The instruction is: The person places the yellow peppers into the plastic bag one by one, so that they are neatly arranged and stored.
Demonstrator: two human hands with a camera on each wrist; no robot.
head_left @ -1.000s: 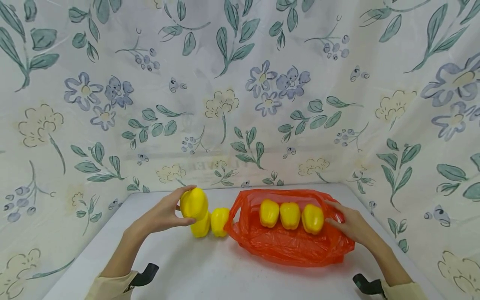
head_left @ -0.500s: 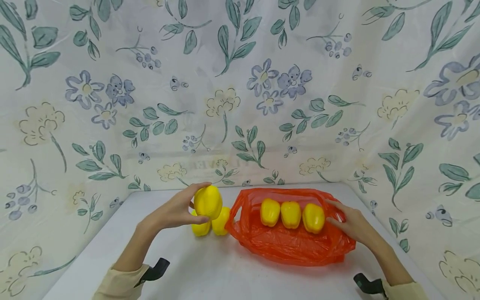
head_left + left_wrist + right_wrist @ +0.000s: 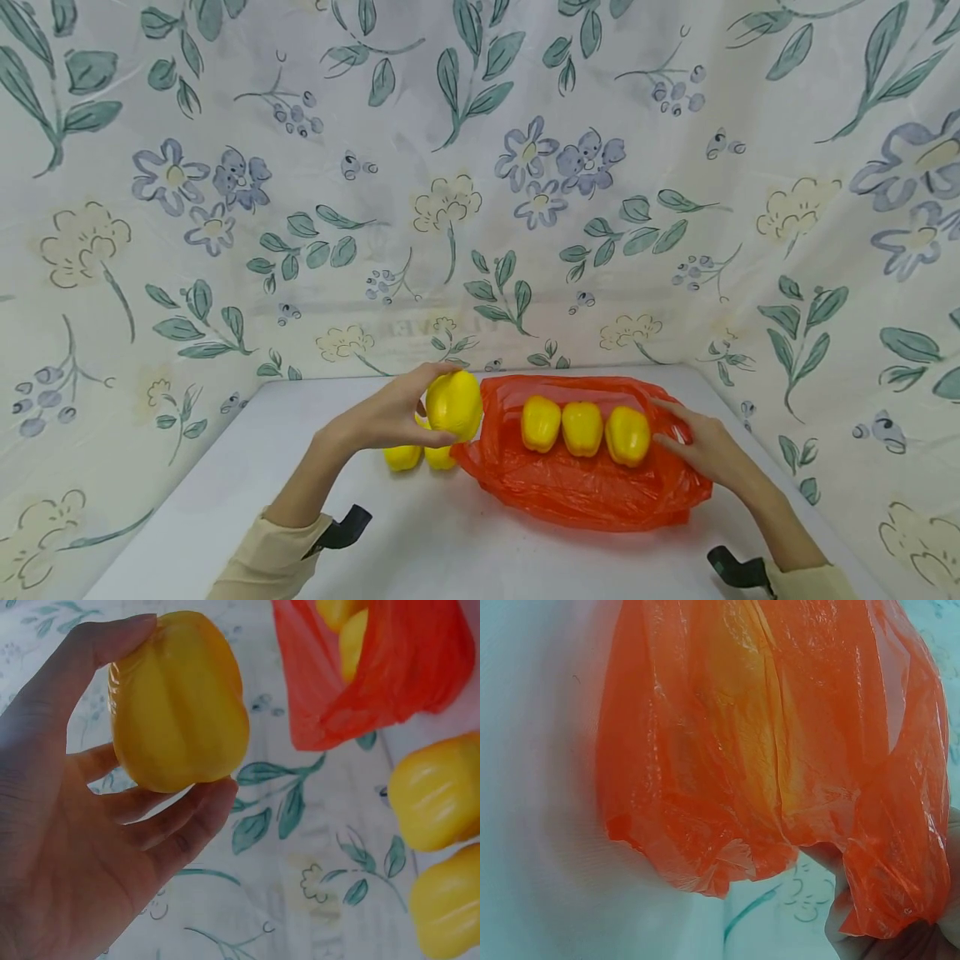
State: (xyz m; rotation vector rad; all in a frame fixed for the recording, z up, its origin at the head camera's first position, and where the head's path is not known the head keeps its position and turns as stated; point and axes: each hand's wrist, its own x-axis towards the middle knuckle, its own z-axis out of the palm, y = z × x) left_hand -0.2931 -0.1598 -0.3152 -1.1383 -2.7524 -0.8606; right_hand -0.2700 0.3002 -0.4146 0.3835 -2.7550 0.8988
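A yellow bell pepper (image 3: pixel 456 407) is held up above the table by my left hand (image 3: pixel 386 412), between thumb and fingers. In the left wrist view, the thumb lies at one end of this pepper (image 3: pixel 180 705) and the fingertips at the other. It hangs just left of a red plastic bag (image 3: pixel 555 496), overlapping its edge in the head view. Inside the bag, three yellow bell peppers (image 3: pixel 582 429) sit in a row. My right hand (image 3: pixel 708 450) grips the bag's right side; its fingers, seen in the right wrist view, are partly hidden by the plastic (image 3: pixel 900 877).
Two more yellow bell peppers (image 3: pixel 402 458) stand on the white table (image 3: pixel 405 533) behind and below my left hand, partly covered by it. A floral curtain (image 3: pixel 480 208) hangs behind the table and along both sides.
My left hand has carried its bell pepper rightward, from above the two table peppers to the bag's left edge. My right hand and the bag stay put.
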